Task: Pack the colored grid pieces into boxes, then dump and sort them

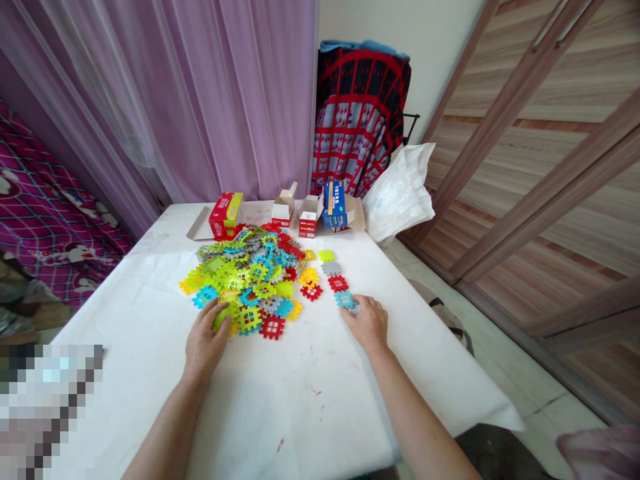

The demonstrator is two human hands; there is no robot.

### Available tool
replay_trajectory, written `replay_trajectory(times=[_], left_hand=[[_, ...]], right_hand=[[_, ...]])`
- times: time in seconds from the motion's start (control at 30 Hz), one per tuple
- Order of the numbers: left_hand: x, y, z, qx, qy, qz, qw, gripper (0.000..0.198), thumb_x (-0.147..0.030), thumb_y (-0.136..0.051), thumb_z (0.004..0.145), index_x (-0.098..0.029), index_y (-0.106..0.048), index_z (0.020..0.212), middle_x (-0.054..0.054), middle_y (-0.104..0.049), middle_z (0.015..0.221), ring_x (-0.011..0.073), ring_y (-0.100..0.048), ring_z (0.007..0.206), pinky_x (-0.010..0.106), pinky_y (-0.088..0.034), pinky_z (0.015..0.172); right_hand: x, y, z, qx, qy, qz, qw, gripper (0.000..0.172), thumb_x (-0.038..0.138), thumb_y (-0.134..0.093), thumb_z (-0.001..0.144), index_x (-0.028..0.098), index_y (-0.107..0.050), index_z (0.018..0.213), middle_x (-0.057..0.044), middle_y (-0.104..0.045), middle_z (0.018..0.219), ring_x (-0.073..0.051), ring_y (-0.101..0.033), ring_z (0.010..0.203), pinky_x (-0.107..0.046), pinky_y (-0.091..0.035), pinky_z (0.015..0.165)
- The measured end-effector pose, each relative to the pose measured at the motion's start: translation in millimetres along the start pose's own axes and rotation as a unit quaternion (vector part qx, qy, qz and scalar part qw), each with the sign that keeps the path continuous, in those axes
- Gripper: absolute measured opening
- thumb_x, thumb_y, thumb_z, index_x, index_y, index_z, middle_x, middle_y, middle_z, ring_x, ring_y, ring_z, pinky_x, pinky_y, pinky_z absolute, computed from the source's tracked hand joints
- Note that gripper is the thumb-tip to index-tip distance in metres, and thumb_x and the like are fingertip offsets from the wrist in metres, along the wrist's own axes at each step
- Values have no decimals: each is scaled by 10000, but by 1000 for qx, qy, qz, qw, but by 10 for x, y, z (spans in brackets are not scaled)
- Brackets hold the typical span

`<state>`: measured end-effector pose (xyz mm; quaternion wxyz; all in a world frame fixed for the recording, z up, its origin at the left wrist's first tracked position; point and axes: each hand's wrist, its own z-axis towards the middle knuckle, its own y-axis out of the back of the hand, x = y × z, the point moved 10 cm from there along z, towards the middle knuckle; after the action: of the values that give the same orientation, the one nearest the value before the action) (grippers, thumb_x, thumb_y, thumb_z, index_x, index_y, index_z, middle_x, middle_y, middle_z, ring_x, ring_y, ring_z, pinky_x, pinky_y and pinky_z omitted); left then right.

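Observation:
A heap of plastic interlocking building tiles (255,273) in lime, yellow, blue, red and grey lies on the table. At its near left edge my left hand (206,337) has its thumb and fingers around a lime-green tile (227,316). To the right of the heap, several tiles form a column: a lime tile (327,255), a grey tile (331,269), a red tile (338,284) and, nearest me, a light blue tile (344,300). My right hand (369,325) grips the right and near edges of the light blue tile; its fingertips are partly hidden.
Along the table's far side stand a red and yellow box (225,215), two small open boxes (283,208) and a blue box (335,203). A white plastic bag (403,193) sits at the far right corner. Wooden wardrobe doors (540,167) rise on the right.

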<state>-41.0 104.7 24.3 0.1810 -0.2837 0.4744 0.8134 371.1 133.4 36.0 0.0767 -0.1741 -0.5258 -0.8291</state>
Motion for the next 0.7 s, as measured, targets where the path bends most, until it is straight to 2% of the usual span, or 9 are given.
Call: replay_trajectory(times=[0.7], left_hand=[[14, 15, -7, -13, -1, 3, 1000, 363, -450, -514, 831, -256, -679, 1090, 57, -606, 1315, 249, -620, 1135, 373, -513, 970]], right_hand=[[-25, 25, -80, -7, 12, 7, 1000, 250, 345, -676, 738, 211, -665, 949, -56, -653, 991, -224, -555, 950, -323, -344, 786]])
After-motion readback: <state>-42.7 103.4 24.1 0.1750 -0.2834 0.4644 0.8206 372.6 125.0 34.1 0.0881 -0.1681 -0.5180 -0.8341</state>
